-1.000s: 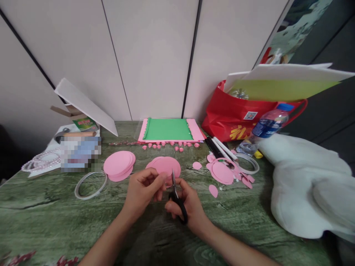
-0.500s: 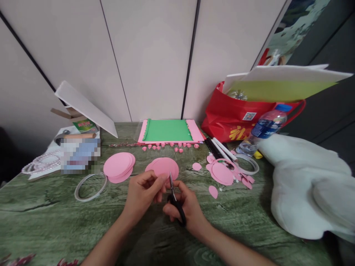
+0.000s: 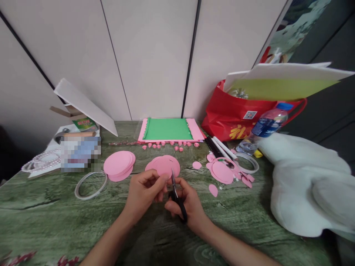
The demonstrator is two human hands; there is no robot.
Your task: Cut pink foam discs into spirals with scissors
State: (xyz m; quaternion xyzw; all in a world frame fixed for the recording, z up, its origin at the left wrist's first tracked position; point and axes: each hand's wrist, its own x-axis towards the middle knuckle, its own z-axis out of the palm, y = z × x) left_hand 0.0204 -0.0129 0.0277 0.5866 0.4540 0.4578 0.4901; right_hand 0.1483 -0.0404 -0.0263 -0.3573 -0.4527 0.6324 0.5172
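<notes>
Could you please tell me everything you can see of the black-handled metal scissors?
The scissors have slender, silvery metal blades and black, plastic-looking handles. The bare right hand grips the handles, its fingers partly hiding them. The blades point away from the person, their tips seen against the overlapping round pink paper discs. The bare left hand is just left of the blades. Whether the blades are slightly parted, or touch any paper, I cannot tell.

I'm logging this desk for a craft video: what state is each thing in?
Left hand: fingers curled, contents unclear
Right hand: gripping scissors
Scissors: blades pointing away, opening unclear
Bottle: capped
Red bag: open, sheets sticking out
Carton: flap raised
Leftmost pink discs: stacked unevenly
</notes>
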